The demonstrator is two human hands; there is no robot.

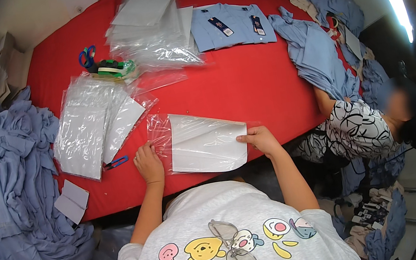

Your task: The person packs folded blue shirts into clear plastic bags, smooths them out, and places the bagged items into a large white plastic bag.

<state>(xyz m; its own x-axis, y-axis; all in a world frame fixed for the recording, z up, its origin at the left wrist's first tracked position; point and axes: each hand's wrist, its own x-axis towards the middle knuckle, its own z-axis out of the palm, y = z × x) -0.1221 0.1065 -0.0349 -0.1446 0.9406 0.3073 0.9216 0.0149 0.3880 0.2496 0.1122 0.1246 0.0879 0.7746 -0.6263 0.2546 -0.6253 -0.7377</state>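
Note:
A clear plastic bag [159, 129] with a white sheet [205, 144] inside lies flat near the front edge of the red table. My right hand [261, 140] pinches its right edge, thumb on top of the sheet. At the bag's clear left end is my left hand [149, 162], with its fingers bent together on the loose plastic. A small blue cutter [117, 162] lies just left of that hand. Farther left spreads a stack of similar bagged white sheets [82, 128].
More clear bags [149, 30] are piled at the back beside two folded blue shirts [232, 25] with dark tags. Scissors [87, 56] and tape rolls [117, 69] stand between stacks. Blue garments [22, 192] heap at left. A co-worker [355, 128] at right handles blue shirts [310, 51].

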